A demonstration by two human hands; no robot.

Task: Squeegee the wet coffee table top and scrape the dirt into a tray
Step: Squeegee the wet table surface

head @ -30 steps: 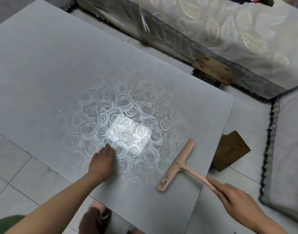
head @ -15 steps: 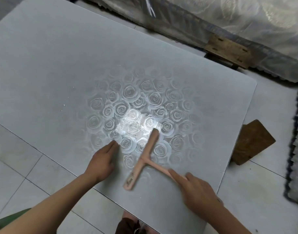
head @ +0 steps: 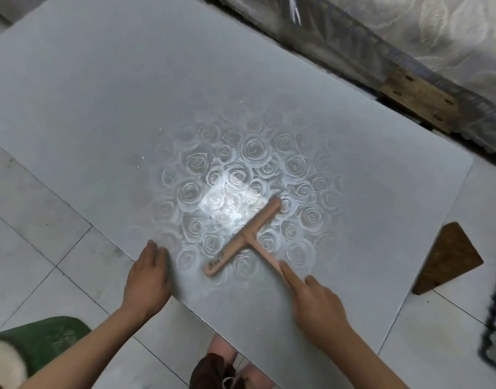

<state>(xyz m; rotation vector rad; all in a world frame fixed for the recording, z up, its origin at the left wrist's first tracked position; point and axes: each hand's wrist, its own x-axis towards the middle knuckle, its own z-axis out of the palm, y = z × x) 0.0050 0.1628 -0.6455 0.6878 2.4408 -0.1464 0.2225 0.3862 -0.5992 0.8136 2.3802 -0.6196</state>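
Pink plastic makes up the squeegee (head: 242, 239), a T-shaped tool lying blade-down on the grey coffee table top (head: 106, 102), over the near part of the embossed rose pattern (head: 249, 175) that catches the glare. The right hand (head: 315, 303) is closed around the far end of the handle, forefinger stretched along the shaft toward the crossbar, so the blade sits just beyond the fingertips, up and to the left of that hand. The left hand (head: 148, 276) lies flat with fingers pressed together on the near edge of the table, left of the squeegee and apart from it, apparently steadying the top. To do the stroke well, the person would probably keep the whole blade in even contact, tilt the handle low enough that the edge drags rather than chatters, and pull in one direction toward an edge where dirt can be collected; a few pale specks (head: 142, 158) sit on the table to the left of the rose pattern and would need a later pass. No tray can be identified with certainty; a green object (head: 44, 341) shows on the floor below the left forearm, but what it is cannot be told.
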